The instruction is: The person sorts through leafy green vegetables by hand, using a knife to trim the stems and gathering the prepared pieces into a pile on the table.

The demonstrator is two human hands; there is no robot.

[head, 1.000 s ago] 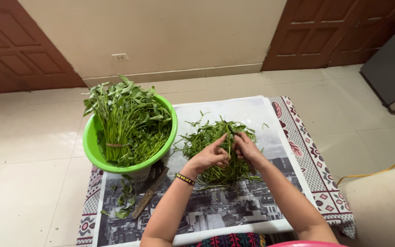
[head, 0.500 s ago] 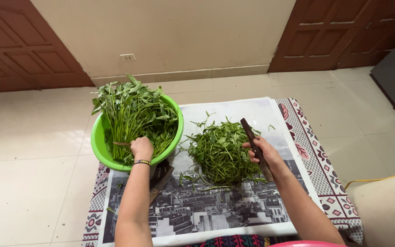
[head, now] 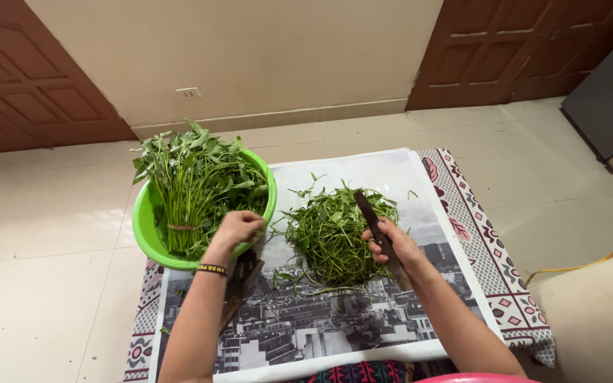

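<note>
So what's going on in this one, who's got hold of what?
A person sits on the floor sorting leafy greens. The left hand reaches into the bundled long-stemmed greens standing in a round bright green plastic basin. The right hand grips a dark long-bladed knife, blade pointing away, above a loose pile of cut green stems. The pile lies on a black-and-white printed sheet spread over a patterned mat.

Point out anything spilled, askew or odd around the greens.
Nothing much stands out. A few loose sprigs stray off the cut pile onto the printed sheet. The leafy bunch overhangs the green basin rim. The right hand holds a knife.
</note>
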